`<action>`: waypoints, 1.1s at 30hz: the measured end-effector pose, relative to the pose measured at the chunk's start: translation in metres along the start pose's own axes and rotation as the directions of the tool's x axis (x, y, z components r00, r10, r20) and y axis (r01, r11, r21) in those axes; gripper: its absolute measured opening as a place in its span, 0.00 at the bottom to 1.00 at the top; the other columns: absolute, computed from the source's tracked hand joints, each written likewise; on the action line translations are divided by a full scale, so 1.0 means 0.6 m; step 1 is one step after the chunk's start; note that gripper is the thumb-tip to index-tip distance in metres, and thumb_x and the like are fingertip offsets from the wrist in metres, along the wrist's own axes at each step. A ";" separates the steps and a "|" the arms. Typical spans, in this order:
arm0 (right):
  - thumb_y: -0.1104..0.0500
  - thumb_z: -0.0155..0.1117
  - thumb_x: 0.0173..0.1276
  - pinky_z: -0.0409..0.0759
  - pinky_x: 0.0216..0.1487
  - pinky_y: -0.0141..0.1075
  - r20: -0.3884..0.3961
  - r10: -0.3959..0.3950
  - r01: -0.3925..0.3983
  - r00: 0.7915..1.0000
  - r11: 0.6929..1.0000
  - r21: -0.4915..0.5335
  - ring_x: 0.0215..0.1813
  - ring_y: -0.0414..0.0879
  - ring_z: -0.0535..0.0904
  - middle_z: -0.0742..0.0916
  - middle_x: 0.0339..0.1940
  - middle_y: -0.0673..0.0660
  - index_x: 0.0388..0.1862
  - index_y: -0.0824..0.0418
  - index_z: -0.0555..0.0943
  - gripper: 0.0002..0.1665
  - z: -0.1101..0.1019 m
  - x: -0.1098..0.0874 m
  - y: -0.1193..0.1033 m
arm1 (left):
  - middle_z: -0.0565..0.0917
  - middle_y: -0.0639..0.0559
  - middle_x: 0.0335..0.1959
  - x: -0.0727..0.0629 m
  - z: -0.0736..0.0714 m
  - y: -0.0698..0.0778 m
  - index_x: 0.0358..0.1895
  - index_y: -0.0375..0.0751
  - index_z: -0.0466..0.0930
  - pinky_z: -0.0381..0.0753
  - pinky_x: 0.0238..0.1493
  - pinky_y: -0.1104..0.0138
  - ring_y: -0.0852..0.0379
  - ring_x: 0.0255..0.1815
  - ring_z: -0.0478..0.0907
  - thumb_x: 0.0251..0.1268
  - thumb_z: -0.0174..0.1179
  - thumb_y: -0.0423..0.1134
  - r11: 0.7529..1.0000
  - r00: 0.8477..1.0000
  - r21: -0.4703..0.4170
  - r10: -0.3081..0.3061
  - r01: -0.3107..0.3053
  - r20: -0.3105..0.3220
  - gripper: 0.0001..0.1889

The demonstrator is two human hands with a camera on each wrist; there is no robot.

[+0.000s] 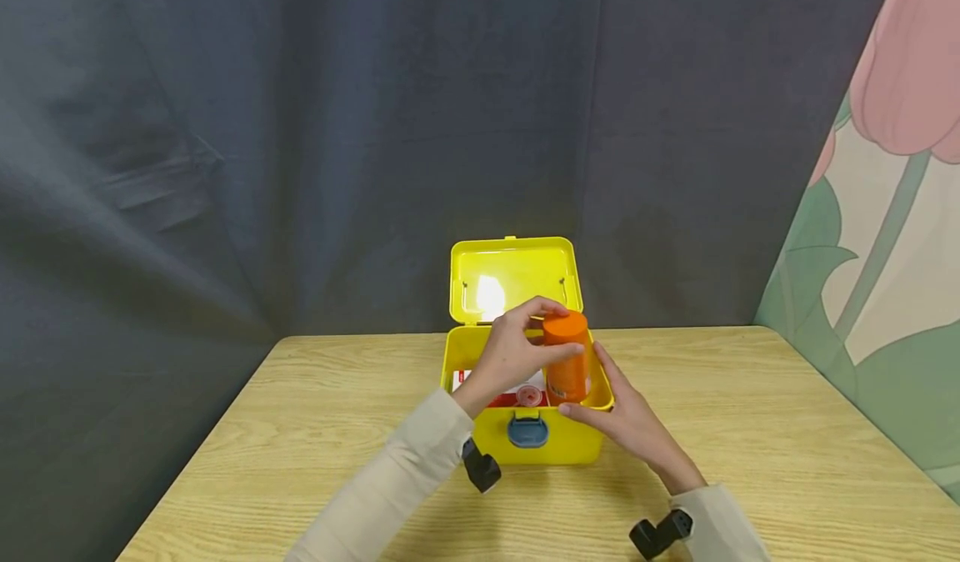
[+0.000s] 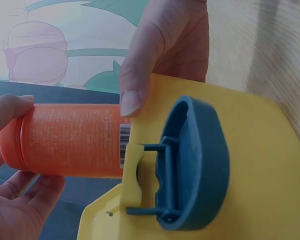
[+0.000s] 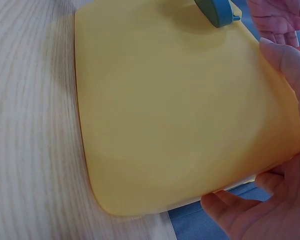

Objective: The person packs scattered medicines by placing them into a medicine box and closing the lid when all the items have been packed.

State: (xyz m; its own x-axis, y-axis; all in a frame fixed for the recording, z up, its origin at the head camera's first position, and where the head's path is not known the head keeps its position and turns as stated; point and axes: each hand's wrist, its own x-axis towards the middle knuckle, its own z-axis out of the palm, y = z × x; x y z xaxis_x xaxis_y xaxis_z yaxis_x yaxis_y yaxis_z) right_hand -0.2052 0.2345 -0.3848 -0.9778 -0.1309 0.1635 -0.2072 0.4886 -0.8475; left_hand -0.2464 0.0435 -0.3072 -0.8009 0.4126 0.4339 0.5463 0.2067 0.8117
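Note:
A yellow lidded box [image 1: 558, 447] stands on the table with its lid [image 1: 525, 270] raised at the back. My left hand [image 1: 510, 352] grips an orange bottle [image 1: 567, 378] near its cap, thumb on one side and fingers on the other. The bottle is upright, its lower end inside the box's right part; the front wall hides its base in the left wrist view. At the front right corner, my right hand [image 1: 637, 424] holds the box, thumb at the front rim and fingers along the right side. A blue-grey latch [image 2: 192, 165] hangs on the front wall.
Inside the box, left of the bottle, lies a white and red package [image 1: 529, 396]. The wooden table [image 1: 337, 429] extends to both sides. Behind it hangs a dark curtain [image 1: 412, 145], with a flower-painted wall [image 1: 915, 312] at the right.

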 end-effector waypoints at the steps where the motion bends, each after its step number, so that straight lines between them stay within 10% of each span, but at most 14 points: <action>1: 0.44 0.69 0.62 0.65 0.61 0.65 0.001 -0.003 0.003 1.000 1.000 0.004 0.70 0.67 0.59 0.55 0.77 0.64 0.80 0.53 0.39 0.61 0.000 0.000 0.001 | 0.81 0.60 0.48 -0.001 0.000 0.000 0.52 0.49 0.79 0.81 0.44 0.70 0.60 0.45 0.80 0.56 0.72 0.44 1.000 1.000 0.003 -0.001 0.001 0.004 0.21; 33: 0.42 0.69 0.62 0.62 0.62 0.66 0.001 0.003 -0.003 1.000 1.000 -0.006 0.72 0.68 0.55 0.51 0.78 0.64 0.80 0.56 0.38 0.63 0.007 0.002 0.000 | 0.79 0.62 0.45 -0.013 0.024 -0.052 0.53 0.48 0.79 0.77 0.42 0.73 0.60 0.41 0.73 0.55 0.73 0.44 0.985 0.991 0.153 -0.097 0.082 0.094 0.22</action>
State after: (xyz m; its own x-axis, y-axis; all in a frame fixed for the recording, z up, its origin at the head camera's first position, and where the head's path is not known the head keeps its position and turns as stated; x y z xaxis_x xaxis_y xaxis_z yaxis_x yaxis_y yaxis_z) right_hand -0.2062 0.2309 -0.3866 -0.9784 -0.1300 0.1607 -0.2044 0.4938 -0.8452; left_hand -0.2537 0.0466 -0.3416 -0.8236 0.4721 0.3144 0.5098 0.3729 0.7753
